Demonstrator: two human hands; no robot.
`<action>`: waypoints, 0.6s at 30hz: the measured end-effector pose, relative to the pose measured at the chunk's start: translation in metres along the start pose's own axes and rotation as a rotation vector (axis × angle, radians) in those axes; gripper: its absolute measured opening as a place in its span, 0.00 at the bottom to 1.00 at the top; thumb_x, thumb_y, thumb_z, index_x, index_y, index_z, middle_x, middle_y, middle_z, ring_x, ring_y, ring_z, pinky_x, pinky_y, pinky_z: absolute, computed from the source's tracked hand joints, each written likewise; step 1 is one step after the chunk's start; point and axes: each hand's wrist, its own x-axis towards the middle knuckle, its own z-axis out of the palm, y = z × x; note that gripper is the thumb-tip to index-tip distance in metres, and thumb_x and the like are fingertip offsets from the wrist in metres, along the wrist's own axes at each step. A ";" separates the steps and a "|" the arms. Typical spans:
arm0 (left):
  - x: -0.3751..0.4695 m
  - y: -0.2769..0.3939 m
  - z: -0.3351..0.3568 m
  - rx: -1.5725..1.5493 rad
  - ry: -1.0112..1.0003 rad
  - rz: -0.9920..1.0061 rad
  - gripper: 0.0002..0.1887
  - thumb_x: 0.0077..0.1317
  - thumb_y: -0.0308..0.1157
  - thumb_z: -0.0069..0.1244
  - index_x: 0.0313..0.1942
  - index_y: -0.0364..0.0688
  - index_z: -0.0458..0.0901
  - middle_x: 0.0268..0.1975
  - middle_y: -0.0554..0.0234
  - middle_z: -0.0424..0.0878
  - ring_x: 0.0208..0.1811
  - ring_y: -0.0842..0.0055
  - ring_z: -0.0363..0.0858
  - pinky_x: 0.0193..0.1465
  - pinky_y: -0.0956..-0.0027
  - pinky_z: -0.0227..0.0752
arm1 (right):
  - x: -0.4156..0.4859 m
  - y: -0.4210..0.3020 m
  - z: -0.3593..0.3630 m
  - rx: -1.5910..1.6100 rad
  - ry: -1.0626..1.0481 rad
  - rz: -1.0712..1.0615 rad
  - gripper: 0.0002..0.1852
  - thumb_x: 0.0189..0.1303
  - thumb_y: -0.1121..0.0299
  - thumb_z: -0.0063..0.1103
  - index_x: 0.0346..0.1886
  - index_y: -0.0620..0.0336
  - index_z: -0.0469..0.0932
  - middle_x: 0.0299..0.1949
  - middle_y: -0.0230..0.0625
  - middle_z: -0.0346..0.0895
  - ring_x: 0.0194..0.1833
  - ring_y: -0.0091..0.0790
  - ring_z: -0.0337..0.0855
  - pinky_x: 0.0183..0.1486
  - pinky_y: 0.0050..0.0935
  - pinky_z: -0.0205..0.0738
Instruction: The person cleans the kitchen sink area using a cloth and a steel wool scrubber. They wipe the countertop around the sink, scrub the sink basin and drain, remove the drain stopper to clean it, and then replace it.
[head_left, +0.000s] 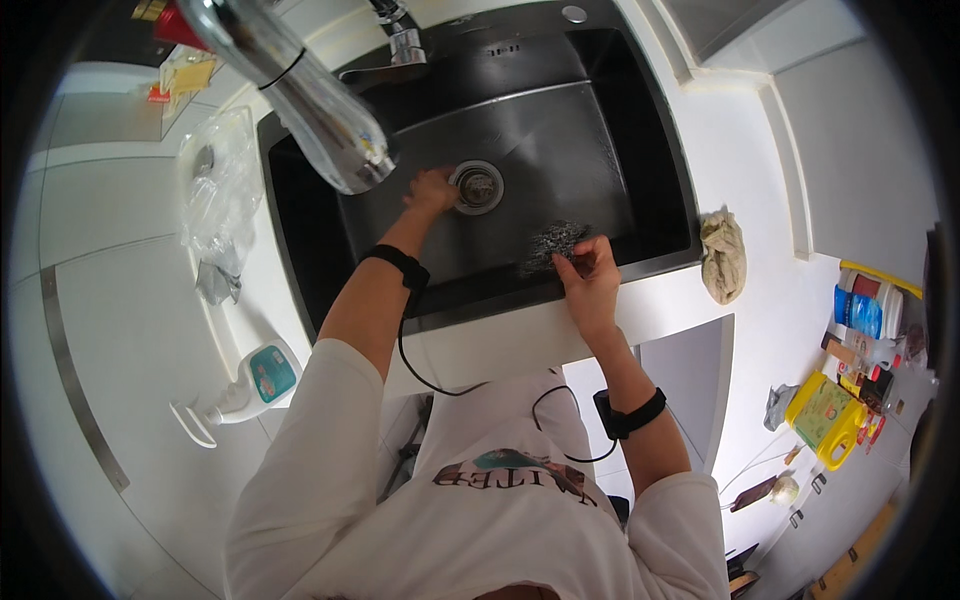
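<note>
My left hand (433, 190) is in the dark sink basin (540, 142), its fingers at the left rim of the round metal drain (478, 187); what its fingers do is partly hidden. Near the front right of the sink, my right hand (591, 274) pinches a grey metal scouring pad (556, 244) between thumb and fingers. The pad looks blurred. A chrome faucet (322, 112) reaches over the basin's left side, and a second, smaller tap (407, 46) stands at the back edge.
A beige cloth (724, 257) lies on the counter right of the sink. Left of it are a clear plastic bag (221, 187) and a white spray bottle (259, 379). A yellow jug (825, 420) and several bottles stand far right. Thin black cables hang from both wrist straps.
</note>
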 end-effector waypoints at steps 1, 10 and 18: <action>-0.005 -0.003 -0.003 0.009 0.017 0.026 0.25 0.59 0.44 0.55 0.57 0.47 0.78 0.55 0.49 0.79 0.64 0.54 0.70 0.66 0.38 0.55 | 0.002 0.000 0.000 -0.049 -0.002 0.027 0.14 0.53 0.81 0.67 0.33 0.61 0.67 0.24 0.31 0.71 0.26 0.20 0.73 0.29 0.20 0.68; -0.141 0.007 -0.069 -0.999 -0.597 0.176 0.32 0.64 0.44 0.56 0.65 0.46 0.63 0.59 0.53 0.72 0.58 0.69 0.75 0.52 0.62 0.77 | 0.053 -0.050 0.050 0.035 -0.350 0.176 0.13 0.52 0.79 0.67 0.32 0.64 0.68 0.25 0.36 0.76 0.28 0.24 0.78 0.31 0.26 0.76; -0.183 -0.068 -0.086 -0.847 0.034 0.215 0.21 0.62 0.25 0.55 0.56 0.42 0.71 0.48 0.56 0.80 0.49 0.65 0.81 0.46 0.66 0.75 | 0.097 -0.035 0.115 -0.169 -0.787 0.030 0.20 0.49 0.73 0.71 0.46 0.65 0.75 0.40 0.44 0.81 0.39 0.36 0.83 0.42 0.31 0.79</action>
